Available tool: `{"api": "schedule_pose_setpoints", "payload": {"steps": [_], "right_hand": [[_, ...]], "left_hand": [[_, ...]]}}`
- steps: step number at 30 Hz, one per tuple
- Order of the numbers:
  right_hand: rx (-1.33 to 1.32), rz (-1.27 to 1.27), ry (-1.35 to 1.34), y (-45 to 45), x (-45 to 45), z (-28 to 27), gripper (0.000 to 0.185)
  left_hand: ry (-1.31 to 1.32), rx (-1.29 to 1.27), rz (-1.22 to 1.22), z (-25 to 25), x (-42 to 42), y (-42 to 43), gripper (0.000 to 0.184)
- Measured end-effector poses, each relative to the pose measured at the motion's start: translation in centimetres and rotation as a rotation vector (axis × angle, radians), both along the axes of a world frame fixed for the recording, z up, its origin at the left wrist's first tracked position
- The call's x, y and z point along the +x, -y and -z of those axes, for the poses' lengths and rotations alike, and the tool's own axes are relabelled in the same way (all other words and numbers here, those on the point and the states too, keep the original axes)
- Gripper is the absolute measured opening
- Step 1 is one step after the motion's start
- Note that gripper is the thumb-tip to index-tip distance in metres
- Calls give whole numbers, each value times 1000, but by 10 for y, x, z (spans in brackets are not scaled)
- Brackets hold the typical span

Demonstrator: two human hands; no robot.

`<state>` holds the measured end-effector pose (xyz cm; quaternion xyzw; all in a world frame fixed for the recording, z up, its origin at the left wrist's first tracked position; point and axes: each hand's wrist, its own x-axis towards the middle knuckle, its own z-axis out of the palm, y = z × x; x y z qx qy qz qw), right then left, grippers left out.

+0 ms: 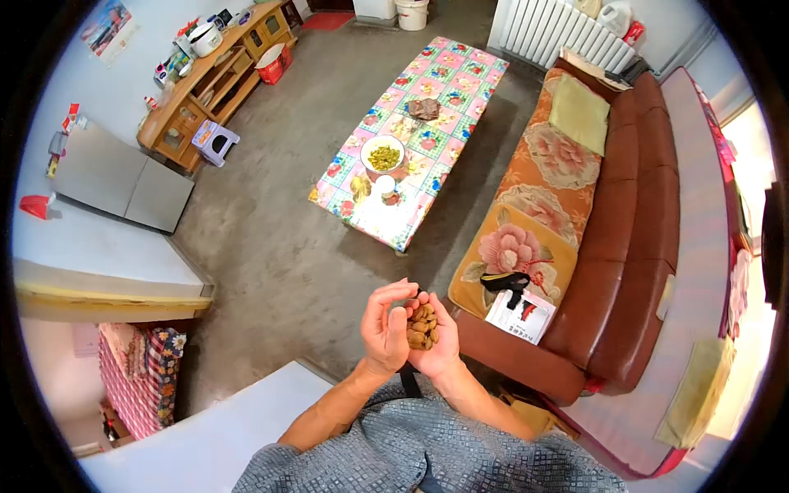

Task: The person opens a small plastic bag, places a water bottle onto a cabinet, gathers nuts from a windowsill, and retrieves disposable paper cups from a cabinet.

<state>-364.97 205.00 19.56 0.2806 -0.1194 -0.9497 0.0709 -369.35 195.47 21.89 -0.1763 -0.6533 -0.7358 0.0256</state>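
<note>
Close in front of my body, my left hand (385,329) and my right hand (442,345) are cupped together. A small heap of brown nuts (422,327), possibly almonds, lies between them, mostly on the right palm. My left fingers curl over the far side, and the left thumb rests beside the heap. A small dark thing shows near the fingertips, too little to name. Farther off, on the low table (448,62) with a patterned cloth, are a white bowl (366,156) of yellow-green pieces, a white cup (385,186) and a brown packet (424,109).
To the right is a brown leather sofa (629,238) with floral covers, bearing a magazine (518,316) and a black item (505,282). A wooden cabinet (177,123), a purple stool (215,141) and a grey fridge (123,177) stand left. A white radiator (551,33) is at the back.
</note>
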Motion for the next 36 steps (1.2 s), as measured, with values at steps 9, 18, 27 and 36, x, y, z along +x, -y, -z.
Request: {"api": "schedule_pose_setpoints", "payload": {"steps": [9,18,27,36], "right_hand": [[-183,-26,65,-41,-96,44,26],[-245,187,141,-54,-103,94,32],[-288,309,266,-39,-99,137,36],[-263,259,280,-30,-125,138,33]], "left_hand": [[363,-135,-157,102,-157,-15,30],[487,-801,-39,324,-300,-13,85],[459,-465,-87,417,-365,-58,81],[1571,616,90,371,-348,-41,45]]}}
